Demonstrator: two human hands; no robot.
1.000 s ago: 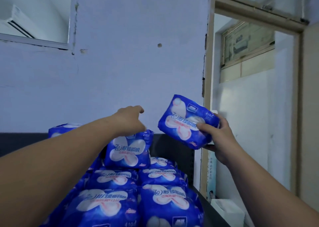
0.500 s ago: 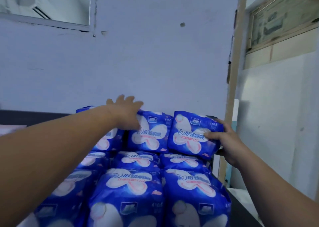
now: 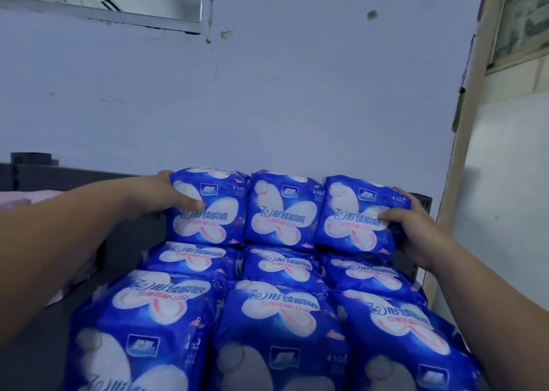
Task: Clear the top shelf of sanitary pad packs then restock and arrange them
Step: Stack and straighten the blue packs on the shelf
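While a back row stands upright on the shelf [image 3: 26, 361], the left hand [image 3: 162, 196] holds the left pack [image 3: 208, 212] at its outer edge, thumb on the front face and fingers behind it. The right hand [image 3: 416, 233] holds the right pack [image 3: 356, 215] the same way at its outer side. Each grip is closed round its own pack. The middle pack [image 3: 282, 209] sits between the two, touching both. The front packs [image 3: 276, 316] lie flat in rows below them.
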